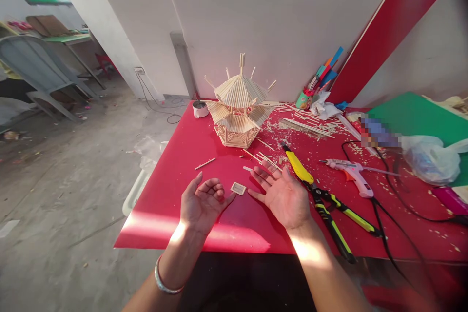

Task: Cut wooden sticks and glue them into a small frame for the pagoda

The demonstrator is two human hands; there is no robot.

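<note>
1. Small frame lies inward from the front edge of the desk, beside the loosely curled left hand — a twitch could nudge it.
2. Spread right hand — reaching across could snag the glue gun.

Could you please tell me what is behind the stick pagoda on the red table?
Behind the stick pagoda stands a pale board. The pagoda covers part of it, and the red table directly behind its base cannot be seen.
</note>
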